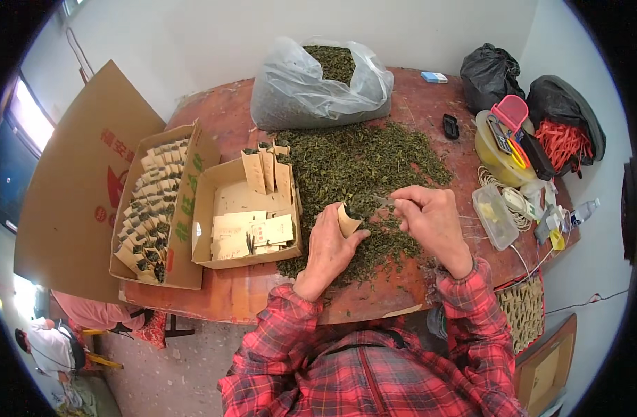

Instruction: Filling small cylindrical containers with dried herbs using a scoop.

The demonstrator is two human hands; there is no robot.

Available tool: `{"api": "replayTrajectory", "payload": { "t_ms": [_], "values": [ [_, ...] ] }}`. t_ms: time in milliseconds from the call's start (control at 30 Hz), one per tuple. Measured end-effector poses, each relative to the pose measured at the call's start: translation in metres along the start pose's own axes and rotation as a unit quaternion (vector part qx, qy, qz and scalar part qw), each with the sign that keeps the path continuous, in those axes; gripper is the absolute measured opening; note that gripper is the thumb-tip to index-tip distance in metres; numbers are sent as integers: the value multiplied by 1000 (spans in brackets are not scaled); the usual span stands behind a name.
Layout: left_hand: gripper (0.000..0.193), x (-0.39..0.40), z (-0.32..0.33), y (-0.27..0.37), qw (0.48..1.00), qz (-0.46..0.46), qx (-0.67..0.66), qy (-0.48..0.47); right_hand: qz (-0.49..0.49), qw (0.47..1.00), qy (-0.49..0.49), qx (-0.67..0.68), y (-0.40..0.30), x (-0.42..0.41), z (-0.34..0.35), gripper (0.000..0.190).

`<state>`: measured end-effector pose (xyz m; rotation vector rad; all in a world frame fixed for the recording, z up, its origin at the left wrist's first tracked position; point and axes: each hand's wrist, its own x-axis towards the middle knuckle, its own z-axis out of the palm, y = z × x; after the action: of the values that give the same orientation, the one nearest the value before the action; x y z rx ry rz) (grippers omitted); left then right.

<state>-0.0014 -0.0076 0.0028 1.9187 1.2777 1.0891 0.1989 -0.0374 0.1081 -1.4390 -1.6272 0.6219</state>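
Observation:
My left hand (pixel 331 247) is closed around a small tan paper packet (pixel 348 223) whose open top faces the right. Between thumb and fingers, my right hand (pixel 428 219) pinches the handle of a small spoon-like utensil (pixel 384 200); its far end is at the dried leaves, close to the packet's mouth. A wide heap of dried green leaves (pixel 350 167) is spread on the red table around both hands. Left of my left hand is a shallow cardboard box (pixel 248 260) with flat packets (pixel 238 227) and several upright filled packets (pixel 254 172).
A plastic bag (pixel 318 104) of leaves stands at the back. Far left, a long cardboard box (pixel 185 260) holds rows of filled packets. On the right are a yellow tub (pixel 485 151), a clear container (pixel 494 219), cords, a bottle (pixel 584 212) and black bags (pixel 489 75).

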Motion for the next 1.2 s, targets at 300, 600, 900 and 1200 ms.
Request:
{"api": "replayTrajectory", "payload": {
  "t_ms": [300, 600, 900, 1200],
  "values": [
    [66, -2, 1, 4, 999, 30, 11, 7, -237, 953, 24, -188, -2, -3, 17, 9],
    [65, -7, 4, -2, 998, 53, -4, 17, -278, 915, -3, -292, -10, -15, 30, 17],
    [67, -13, -6, 4, 987, 143, 53, 52, -361, 866, 22, -345, -9, -22, 36, 29],
    [74, -24, -9, 6, 986, 126, 91, 59, -365, 865, 4, -343, -11, -31, 36, 34]
  ]
}}
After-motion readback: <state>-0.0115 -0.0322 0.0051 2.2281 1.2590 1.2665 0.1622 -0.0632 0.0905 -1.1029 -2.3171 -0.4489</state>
